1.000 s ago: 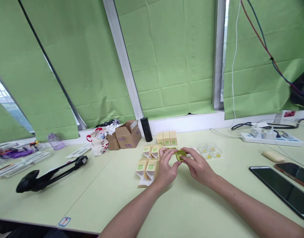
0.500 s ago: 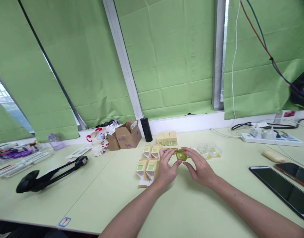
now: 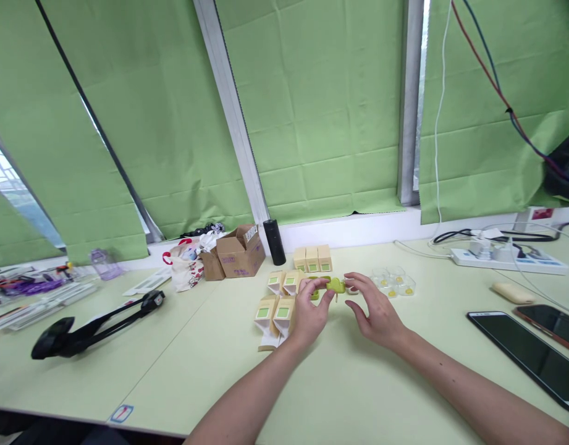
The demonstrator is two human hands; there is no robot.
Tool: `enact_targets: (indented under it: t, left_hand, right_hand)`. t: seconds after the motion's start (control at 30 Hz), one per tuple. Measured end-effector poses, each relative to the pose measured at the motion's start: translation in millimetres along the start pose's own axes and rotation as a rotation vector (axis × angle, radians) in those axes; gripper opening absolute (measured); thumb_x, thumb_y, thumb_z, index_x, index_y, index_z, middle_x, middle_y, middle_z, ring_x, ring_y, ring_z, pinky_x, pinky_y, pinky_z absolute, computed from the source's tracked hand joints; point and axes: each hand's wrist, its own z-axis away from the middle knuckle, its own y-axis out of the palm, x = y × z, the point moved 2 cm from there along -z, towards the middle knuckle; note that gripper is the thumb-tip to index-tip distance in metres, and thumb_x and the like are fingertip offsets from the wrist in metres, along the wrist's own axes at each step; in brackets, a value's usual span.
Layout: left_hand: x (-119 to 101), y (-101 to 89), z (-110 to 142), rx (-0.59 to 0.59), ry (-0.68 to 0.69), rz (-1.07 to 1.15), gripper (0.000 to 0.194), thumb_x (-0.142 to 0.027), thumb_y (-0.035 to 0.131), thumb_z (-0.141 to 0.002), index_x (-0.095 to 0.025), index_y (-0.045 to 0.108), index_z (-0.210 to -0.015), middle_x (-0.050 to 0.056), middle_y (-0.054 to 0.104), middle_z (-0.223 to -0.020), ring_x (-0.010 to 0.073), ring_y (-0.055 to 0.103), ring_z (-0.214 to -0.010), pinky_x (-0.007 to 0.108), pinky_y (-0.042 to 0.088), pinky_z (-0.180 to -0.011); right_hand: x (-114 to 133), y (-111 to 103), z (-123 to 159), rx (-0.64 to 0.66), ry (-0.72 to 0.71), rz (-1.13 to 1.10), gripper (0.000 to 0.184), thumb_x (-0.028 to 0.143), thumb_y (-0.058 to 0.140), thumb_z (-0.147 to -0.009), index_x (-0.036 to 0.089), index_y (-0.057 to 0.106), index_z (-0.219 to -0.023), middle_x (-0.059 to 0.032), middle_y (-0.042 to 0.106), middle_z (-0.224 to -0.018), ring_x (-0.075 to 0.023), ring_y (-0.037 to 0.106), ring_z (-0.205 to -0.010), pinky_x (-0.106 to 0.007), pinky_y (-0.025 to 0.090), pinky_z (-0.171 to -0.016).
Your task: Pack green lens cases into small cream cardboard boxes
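My left hand (image 3: 309, 312) pinches a small green plastic case (image 3: 336, 285) between thumb and fingers, above the table. Part of the case shows behind those fingers, and its inside is hidden from me. My right hand (image 3: 375, 312) is at the other side of the case, thumb and fingers apart; whether a fingertip touches its edge I cannot tell. Beside my left hand stand several beige cartons with green squares (image 3: 273, 312), the front ones with white flaps out. Past my right hand sit several clear plastic cups with yellow spots (image 3: 391, 282).
More small beige cartons (image 3: 312, 258) stand at the back, near a black cylinder (image 3: 274, 242) and an open cardboard box (image 3: 240, 252). A black strap-like device (image 3: 96, 324) lies left. Phones (image 3: 527, 355) and a power strip (image 3: 509, 261) are at right.
The green case has turned between my hands, so its hollow no longer faces me. My right fingers have drawn slightly away from it.
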Motion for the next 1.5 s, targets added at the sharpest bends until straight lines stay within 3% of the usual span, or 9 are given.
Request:
enact_targets:
  t: [0.23, 0.73, 0.9, 1.03, 1.2, 1.5]
  left_hand:
    - [5, 3.0, -1, 0.009, -0.001, 0.043, 0.030, -0.046, 0.070, -0.094, -0.019, 0.076, -0.108, 0.008, 0.070, -0.103, 0.0216, 0.070, -0.098, 0.037, 0.055, -0.091]
    - [6, 3.1, 0, 0.041, -0.019, 0.053, 0.034, -0.049, 0.067, -0.096, -0.018, 0.078, -0.104, 0.008, 0.070, -0.097, 0.0210, 0.071, -0.091, 0.036, 0.058, -0.085]
    - [-3, -5.7, 2, 0.028, 0.126, -0.035, 0.032, -0.030, 0.057, -0.101, -0.022, 0.068, -0.129, 0.012, 0.067, -0.117, 0.0272, 0.062, -0.116, 0.047, 0.050, -0.105]
    - [-15, -10.3, 4, 0.053, 0.288, -0.149, 0.054, -0.012, 0.063, -0.087, -0.025, 0.058, -0.139, 0.012, 0.064, -0.130, 0.0338, 0.046, -0.133, 0.056, 0.042, -0.112]
    - [-21, -5.6, 7, 0.117, 0.375, -0.264, 0.063, -0.008, 0.066, -0.082, -0.027, 0.055, -0.141, 0.011, 0.062, -0.138, 0.0351, 0.043, -0.131, 0.058, 0.040, -0.112]
    - [-12, 1.5, 7, 0.131, 0.422, -0.383, 0.047, -0.012, 0.061, -0.092, -0.028, 0.062, -0.136, 0.010, 0.067, -0.130, 0.0334, 0.048, -0.126, 0.057, 0.044, -0.109]
  right_hand:
    - [0, -2, -1, -0.001, -0.058, 0.125, 0.048, 0.017, 0.053, -0.101, 0.023, 0.045, -0.148, -0.0177, 0.062, -0.141, -0.0319, 0.064, -0.128, -0.049, 0.062, -0.095]
    - [4, -3, -4, -0.013, -0.100, 0.153, 0.043, 0.016, 0.054, -0.101, 0.023, 0.051, -0.143, -0.0156, 0.066, -0.135, -0.0307, 0.066, -0.124, -0.049, 0.062, -0.096]
    - [2, -4, -5, -0.020, -0.073, 0.185, 0.045, 0.021, 0.058, -0.101, 0.023, 0.051, -0.145, -0.0160, 0.066, -0.132, -0.0324, 0.067, -0.120, -0.050, 0.062, -0.093]
    - [1, -4, -5, -0.028, -0.050, 0.195, 0.044, 0.026, 0.061, -0.100, 0.023, 0.054, -0.143, -0.0162, 0.066, -0.130, -0.0332, 0.067, -0.118, -0.049, 0.062, -0.090]
    - [1, -5, -5, -0.034, -0.040, 0.199, 0.042, 0.028, 0.061, -0.100, 0.023, 0.055, -0.141, -0.0162, 0.066, -0.128, -0.0329, 0.067, -0.115, -0.048, 0.062, -0.088]
    - [3, -5, -5, -0.012, -0.050, 0.198, 0.044, 0.027, 0.063, -0.098, 0.023, 0.054, -0.141, -0.0162, 0.064, -0.129, -0.0328, 0.066, -0.115, -0.047, 0.061, -0.085]
